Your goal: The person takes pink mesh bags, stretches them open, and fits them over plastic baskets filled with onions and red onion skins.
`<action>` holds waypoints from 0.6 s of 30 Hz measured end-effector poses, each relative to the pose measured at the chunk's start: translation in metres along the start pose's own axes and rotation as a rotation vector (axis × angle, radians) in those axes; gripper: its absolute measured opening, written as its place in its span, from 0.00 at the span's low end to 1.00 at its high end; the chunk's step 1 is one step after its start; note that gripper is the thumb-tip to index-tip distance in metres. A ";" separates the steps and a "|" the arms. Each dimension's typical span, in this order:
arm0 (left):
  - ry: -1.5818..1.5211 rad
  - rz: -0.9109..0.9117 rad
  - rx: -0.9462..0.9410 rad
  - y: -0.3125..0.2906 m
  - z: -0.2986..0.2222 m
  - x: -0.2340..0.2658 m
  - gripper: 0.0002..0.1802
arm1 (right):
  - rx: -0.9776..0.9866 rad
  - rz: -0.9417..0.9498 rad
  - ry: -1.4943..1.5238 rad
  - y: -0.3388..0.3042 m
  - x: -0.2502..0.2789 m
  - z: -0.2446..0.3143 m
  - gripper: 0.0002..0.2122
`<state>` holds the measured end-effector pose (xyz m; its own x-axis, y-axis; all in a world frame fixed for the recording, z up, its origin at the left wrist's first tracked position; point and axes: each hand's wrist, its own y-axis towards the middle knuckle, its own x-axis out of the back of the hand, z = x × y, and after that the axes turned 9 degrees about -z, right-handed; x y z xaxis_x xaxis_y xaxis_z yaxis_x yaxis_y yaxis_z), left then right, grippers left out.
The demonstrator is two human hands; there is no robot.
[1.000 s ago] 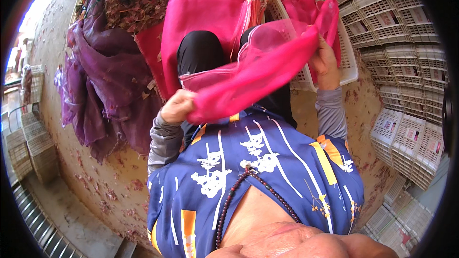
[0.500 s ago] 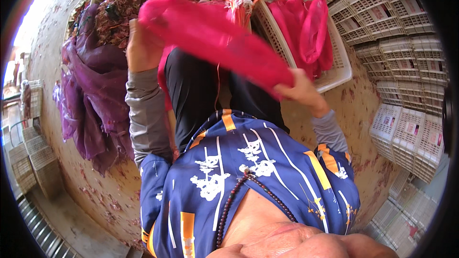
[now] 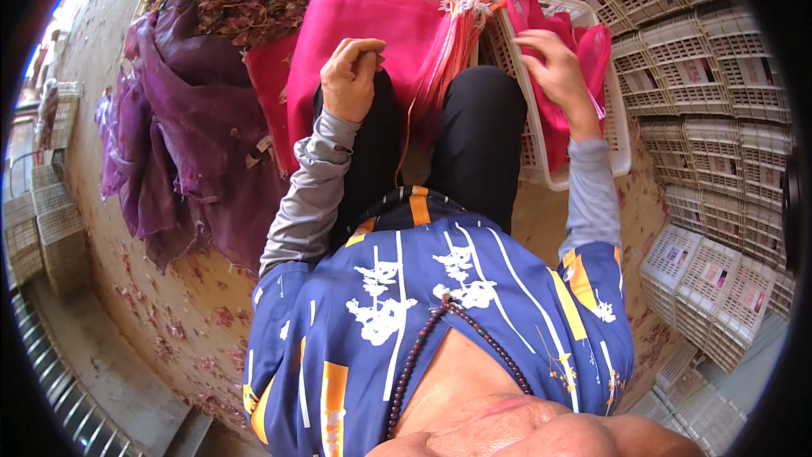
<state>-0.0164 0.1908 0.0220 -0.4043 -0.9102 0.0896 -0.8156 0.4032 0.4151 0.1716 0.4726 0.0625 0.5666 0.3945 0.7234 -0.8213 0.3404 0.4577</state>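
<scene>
My left hand [image 3: 348, 78] is raised in front of a bright pink mesh bag [image 3: 376, 21] that hangs flat beyond my knees. Its fingers are curled in, and nothing shows hanging from them. My right hand [image 3: 560, 76] reaches over a white plastic basket [image 3: 620, 148] on the right, fingers apart, close to the crumpled pink mesh bags [image 3: 595, 55] inside. Whether its fingertips touch them I cannot tell. A tied bundle of orange and white strings [image 3: 457, 13] dangles between the flat bag and the basket.
Purple netting [image 3: 165, 131] drapes down at the left beside a heap of dry reddish leaves or husks [image 3: 271, 0]. White plastic crates [image 3: 702, 76] stand stacked along the right, with more crates [image 3: 702, 283] lower down. Reddish scraps litter the floor.
The pink mesh bag stretched between both hands has left them; a pink bag now lies flat ahead of my knees. My left hand moved rightward, and my right hand went up to the basket.
</scene>
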 end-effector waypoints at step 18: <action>0.462 0.132 -0.015 0.015 -0.029 0.030 0.16 | 0.272 0.394 -0.077 0.113 -0.127 0.055 0.09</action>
<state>-0.0287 0.1670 0.0567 -0.2752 -0.7997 0.5337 -0.7622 0.5198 0.3858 0.0034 0.4138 0.0514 0.2105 0.3812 0.9002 -0.9658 -0.0619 0.2520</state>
